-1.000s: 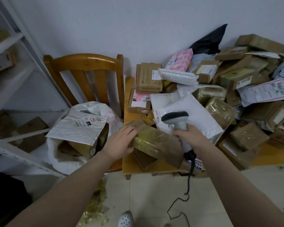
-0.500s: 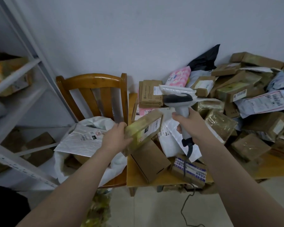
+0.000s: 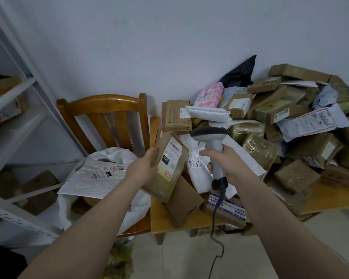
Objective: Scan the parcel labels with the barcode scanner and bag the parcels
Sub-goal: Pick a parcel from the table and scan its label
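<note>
Huge parcel heap [image 3: 290, 125] far right on the table [image 3: 199, 222], white sack [image 3: 109, 158] on the chair [image 3: 101, 103] left. My left hand [image 3: 143, 168] has its fingers clamped on the taped box [image 3: 169, 164], held mid-air between the two, and my right hand [image 3: 230, 164] is wrapped round the scanner [image 3: 209, 132] handle. Box looks light and stiff, the tape's probably slick, so grab the edges.

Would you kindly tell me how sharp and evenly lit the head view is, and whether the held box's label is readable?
Head view: soft, even light with no hard shadows; a small glare on the chair rail; wide-angle bending of the shelf at left; the left hand and box slightly blurred; fine print on the label unreadable; the scanner fairly sharp.
</note>
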